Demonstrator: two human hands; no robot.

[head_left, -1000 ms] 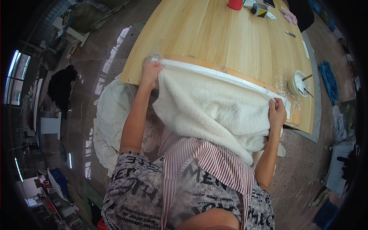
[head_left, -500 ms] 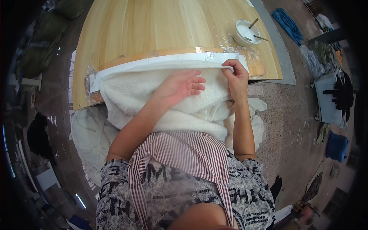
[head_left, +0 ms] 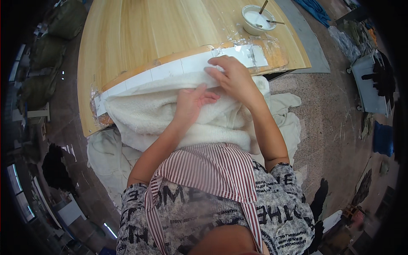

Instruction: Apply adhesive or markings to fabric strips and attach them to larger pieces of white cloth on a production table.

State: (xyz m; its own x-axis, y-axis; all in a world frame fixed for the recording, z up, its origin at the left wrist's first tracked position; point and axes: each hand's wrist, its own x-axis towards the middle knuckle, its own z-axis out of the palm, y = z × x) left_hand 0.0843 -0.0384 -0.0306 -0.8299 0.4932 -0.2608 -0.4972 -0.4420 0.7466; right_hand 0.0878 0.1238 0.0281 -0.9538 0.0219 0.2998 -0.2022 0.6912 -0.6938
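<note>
A white fleecy cloth [head_left: 148, 112] hangs over the near edge of the table and bunches down over my lap. Its upper edge lies along a white marked strip [head_left: 165, 72], and more of that strip shows at the right. My left hand [head_left: 191, 104] is against the cloth below this edge, fingers apart. Over the strip, just beyond the cloth's edge, is my right hand [head_left: 233, 78], its thumb and forefinger apart with nothing visible between them. Its other fingers are partly hidden.
On the wood-grain table [head_left: 148, 34], a white bowl [head_left: 246, 26] of white paste holds several sticks. Clear tape borders the strip. More white cloth [head_left: 106, 157] hangs lower at the left. A wheeled bin [head_left: 369, 87] with dark fabric stands on the floor at the right.
My right hand has let go of the cloth's right end and moved left over the strip. The cloth's edge there has dropped toward me. My left hand has shifted slightly lower.
</note>
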